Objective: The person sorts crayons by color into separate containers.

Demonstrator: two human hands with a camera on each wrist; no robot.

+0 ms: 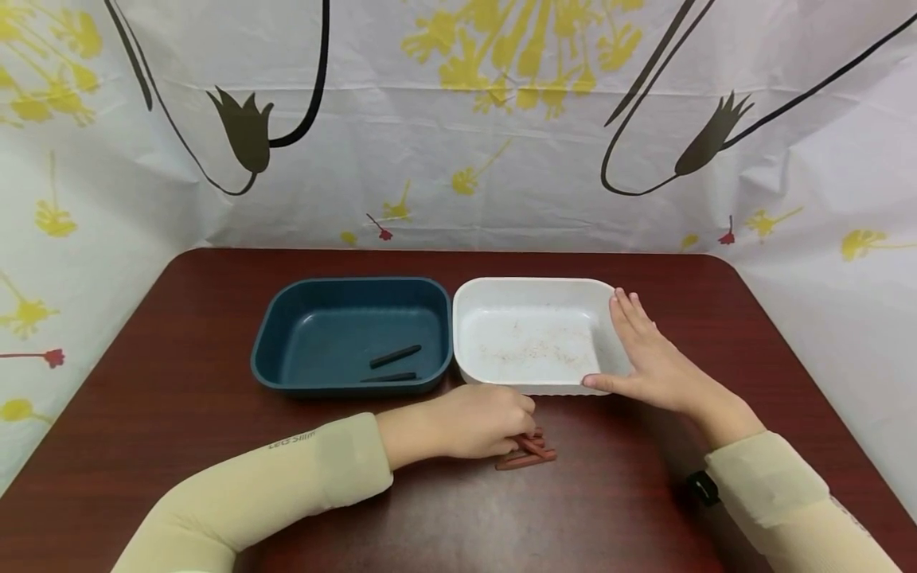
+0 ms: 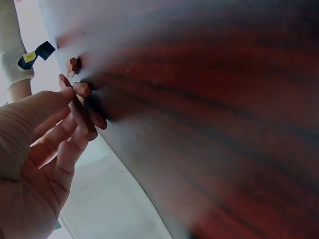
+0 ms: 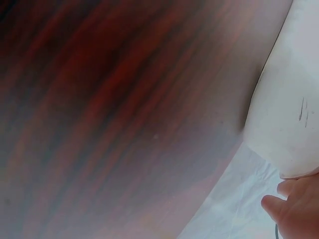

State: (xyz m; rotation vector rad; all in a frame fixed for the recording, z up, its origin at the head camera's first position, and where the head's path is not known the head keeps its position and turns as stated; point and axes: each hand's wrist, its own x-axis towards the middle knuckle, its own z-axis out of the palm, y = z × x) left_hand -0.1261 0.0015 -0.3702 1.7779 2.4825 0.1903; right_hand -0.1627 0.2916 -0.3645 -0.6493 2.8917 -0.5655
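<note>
My left hand (image 1: 473,420) is low over the table in front of the white container (image 1: 533,293). In the left wrist view its thumb and fingers pinch a reddish-brown, crayon-like stick (image 2: 81,115). More sticks of the same colour (image 1: 526,461) lie in a small group at its fingertips, partly hidden by them in the head view. My right hand (image 1: 655,358) rests at the white container's right side, fingers spread straight along the rim and thumb at the front corner. Fine brown specks are scattered over the container's floor.
A dark blue container (image 1: 344,318) stands left of the white one, side by side with it. Two black sticks (image 1: 396,356) lie inside. Both containers sit on the dark red-brown table (image 1: 444,525), and a patterned white sheet (image 1: 401,159) hangs behind.
</note>
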